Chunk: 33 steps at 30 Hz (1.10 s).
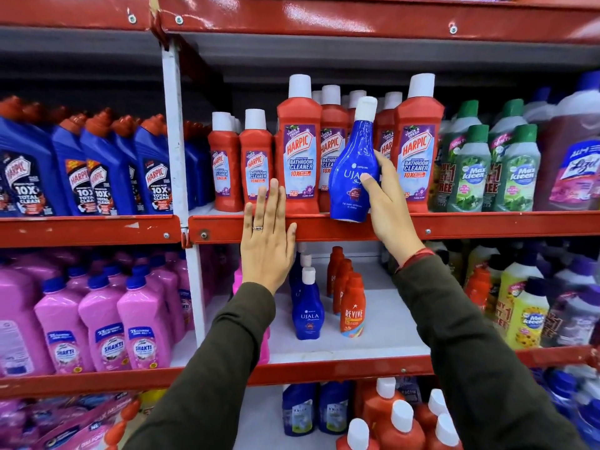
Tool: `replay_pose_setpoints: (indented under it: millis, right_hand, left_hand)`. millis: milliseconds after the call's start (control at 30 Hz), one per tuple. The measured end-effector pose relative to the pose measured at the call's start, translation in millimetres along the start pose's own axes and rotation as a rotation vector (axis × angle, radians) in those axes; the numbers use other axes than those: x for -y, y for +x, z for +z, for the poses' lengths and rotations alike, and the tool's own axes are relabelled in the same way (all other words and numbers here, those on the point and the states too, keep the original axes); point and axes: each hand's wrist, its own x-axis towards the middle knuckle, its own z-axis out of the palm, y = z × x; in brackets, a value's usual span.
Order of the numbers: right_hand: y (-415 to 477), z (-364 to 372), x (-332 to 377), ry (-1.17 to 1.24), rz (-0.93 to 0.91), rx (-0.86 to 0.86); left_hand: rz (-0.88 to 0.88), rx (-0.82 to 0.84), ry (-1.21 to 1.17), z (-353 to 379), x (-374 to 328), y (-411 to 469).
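Note:
My right hand grips a blue Ujala bottle with a white cap, held slightly tilted in front of the red Harpic bathroom cleaner bottles, its base level with the front edge of the upper red shelf. My left hand is flat with straight fingers, pressed against the shelf edge and touching the bottom of a Harpic bottle. More Ujala bottles stand in a row on the shelf below, next to orange Revive bottles.
Blue Harpic bottles fill the upper left bay, green Max Kleen bottles the upper right. Pink Shakti bottles stand lower left, yellow Max Kleen bottles lower right. A white upright post divides the bays. White shelf floor shows behind the Revive row.

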Motion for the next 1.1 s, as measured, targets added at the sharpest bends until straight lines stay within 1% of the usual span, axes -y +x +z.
replay_pose_setpoints:
  millis: [167,333,467,600,733,900,1000,1100]
  right_hand:
    - [-47,7,-14,0.037,0.037,0.043]
    - [-98,20,-38,0.033,0.059,0.057]
    - [-137,32,-72,0.002,0.094,0.085]
    - [-169,40,-101,0.006,0.179,0.144]
    - [-184,44,-129,-0.051,0.23,0.211]
    - [-189,47,-158,-0.077,0.316,0.234]
    - [-189,49,-169,-0.068,0.368,0.254]
    - [-189,51,-177,-0.058,0.404,0.27]
  left_hand:
    - [0.002,0.01,-0.068,-4,-1,-13]
    - [-0.035,0.019,-0.108,-1,2,-57]
    - [-0.077,0.079,-0.101,6,9,-104]
    - [-0.102,0.14,-0.141,12,15,-147]
    - [-0.151,0.199,-0.137,19,17,-185]
    - [-0.183,0.216,-0.01,38,20,-227]
    - [-0.211,0.226,-0.021,47,19,-242]
    - [-0.202,0.237,-0.051,54,20,-254]
